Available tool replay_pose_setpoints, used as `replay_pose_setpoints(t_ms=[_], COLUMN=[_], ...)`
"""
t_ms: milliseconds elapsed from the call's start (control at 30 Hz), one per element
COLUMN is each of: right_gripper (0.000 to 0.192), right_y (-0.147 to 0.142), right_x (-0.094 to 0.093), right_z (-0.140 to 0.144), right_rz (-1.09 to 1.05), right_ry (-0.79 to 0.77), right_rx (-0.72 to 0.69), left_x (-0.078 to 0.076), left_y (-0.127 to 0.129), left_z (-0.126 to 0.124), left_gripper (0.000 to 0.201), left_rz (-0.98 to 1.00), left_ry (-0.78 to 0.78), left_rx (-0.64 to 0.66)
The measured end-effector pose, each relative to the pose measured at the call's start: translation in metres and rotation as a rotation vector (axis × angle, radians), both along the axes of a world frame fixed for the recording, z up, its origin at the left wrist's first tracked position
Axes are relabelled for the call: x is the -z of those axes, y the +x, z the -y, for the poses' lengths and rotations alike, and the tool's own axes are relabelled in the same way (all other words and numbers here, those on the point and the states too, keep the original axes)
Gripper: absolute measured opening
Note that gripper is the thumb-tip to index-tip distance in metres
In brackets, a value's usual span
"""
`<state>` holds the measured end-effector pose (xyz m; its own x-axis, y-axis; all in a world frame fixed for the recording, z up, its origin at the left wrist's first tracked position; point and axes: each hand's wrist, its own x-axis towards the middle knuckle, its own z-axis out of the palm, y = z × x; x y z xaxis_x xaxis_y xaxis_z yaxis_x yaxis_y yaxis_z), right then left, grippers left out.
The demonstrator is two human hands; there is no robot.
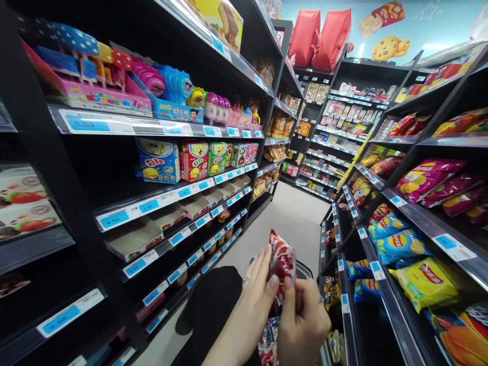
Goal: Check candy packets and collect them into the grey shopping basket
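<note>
Head view. A narrow shop aisle between black shelving, seen from above the person's own hands at the bottom centre of the frame. The left hand and the right hand meet on a small red-and-white snack packet, held upright above a dark basket whose rim shows just behind it. The packet's long axis runs roughly vertical, its top edge tilted slightly to the left; it lies directly above and between the two hands, neither reaching for it from a distance. The left hand's fingers are extended and lie flat against the packet's left face; a ring shows on one of them. The right hand is curled closed, its thumb pressed up against the packet's lower edge, so the pinch sits at the bottom of the pack. More wrapped snacks lie below the hands. To the right, shelves carry crisp bags, among them a yellow bag and a blue bag; to the left, boxed sweets above blue price labels.
</note>
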<state>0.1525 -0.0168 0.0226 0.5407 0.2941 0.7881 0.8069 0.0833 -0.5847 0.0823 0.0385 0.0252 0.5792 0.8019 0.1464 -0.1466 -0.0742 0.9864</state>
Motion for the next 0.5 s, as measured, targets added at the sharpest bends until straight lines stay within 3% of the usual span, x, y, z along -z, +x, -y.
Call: replay_pose_setpoints(t_ms=[133, 233, 267, 333, 400, 500], right_gripper=[0.018, 0.020, 0.022, 0.026, 0.040, 0.064], right_y=[-0.003, 0.003, 0.008, 0.021, 0.036, 0.056], right_x=[0.003, -0.001, -0.002, -0.002, 0.001, 0.010], right_z=[-0.006, -0.001, 0.002, 0.006, 0.010, 0.016], right_rz=[0.123, 0.064, 0.027, -0.093, -0.314, -0.689], right_ry=[-0.108, -0.124, -0.080, 0.022, 0.071, 0.058], right_rx=[-0.306, -0.565, -0.560, -0.402, -0.329, -0.619], left_x=[-0.003, -0.006, -0.006, -0.006, -0.005, -0.002], left_y=[-0.008, -0.014, -0.016, -0.019, -0.021, -0.022], left_z=[-0.002, -0.011, -0.014, -0.020, -0.022, -0.022], left_gripper=[0.077, 0.069, 0.064, 0.053, 0.047, 0.043], left_rz=[0.318, 0.442, 0.459, 0.465, 0.449, 0.414], left_ry=[-0.400, -0.586, -0.619, -0.666, -0.688, -0.695], left_rx=[0.219, 0.274, 0.272, 0.265, 0.265, 0.284])
